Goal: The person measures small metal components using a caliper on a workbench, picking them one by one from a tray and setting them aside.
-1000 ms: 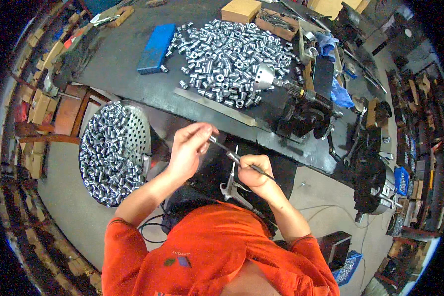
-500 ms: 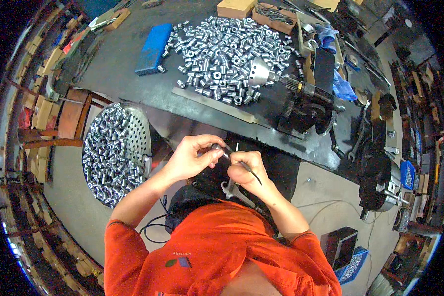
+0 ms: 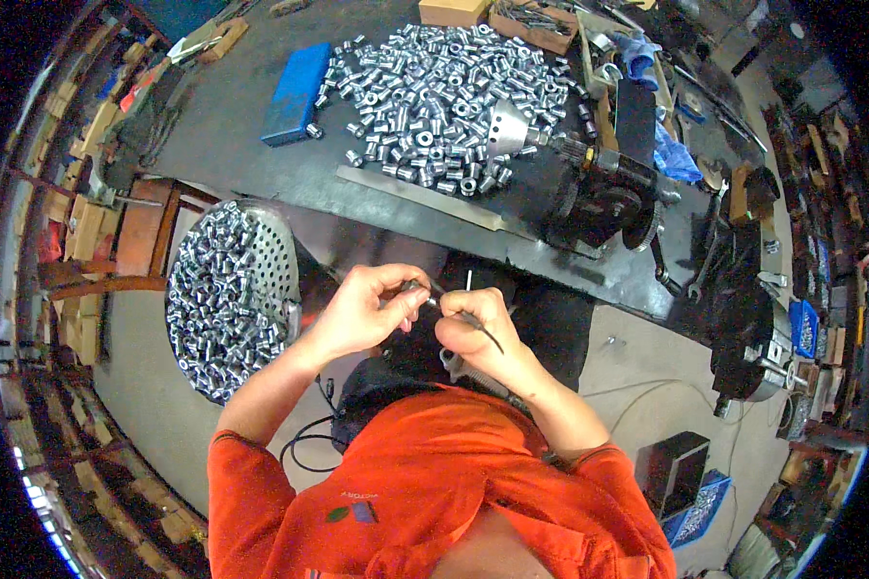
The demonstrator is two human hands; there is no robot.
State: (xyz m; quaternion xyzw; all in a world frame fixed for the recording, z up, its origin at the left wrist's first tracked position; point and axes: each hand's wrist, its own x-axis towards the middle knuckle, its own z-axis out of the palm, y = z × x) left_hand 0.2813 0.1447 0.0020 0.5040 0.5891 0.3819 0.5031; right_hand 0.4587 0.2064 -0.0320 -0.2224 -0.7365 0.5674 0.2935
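Note:
Above my lap, my left hand (image 3: 369,307) is closed, thumb and fingertips pinching a small metal fitting (image 3: 413,286) mostly hidden by the fingers. Close beside it, my right hand (image 3: 477,324) is wrapped round a thin dark rod-like tool (image 3: 493,338), whose tail sticks out past the fist. The tool's other end meets the fitting at my left fingertips; whether it sits inside the bore I cannot tell. Similar shiny fittings lie in a large pile (image 3: 425,106) on the dark workbench (image 3: 232,135). More of them fill one side of a round perforated metal basket (image 3: 274,253) at my left.
A blue box (image 3: 295,95) stands left of the pile. A black hand-cranked machine (image 3: 603,198) with a drilled metal cone (image 3: 508,129) is at the bench's right. A flat metal strip (image 3: 420,197) lies along the front. A blue crate (image 3: 697,511) stands on the floor at right.
My right hand has moved slightly left, closer to my left hand, and less of the fitting shows between them. The view has shifted slightly.

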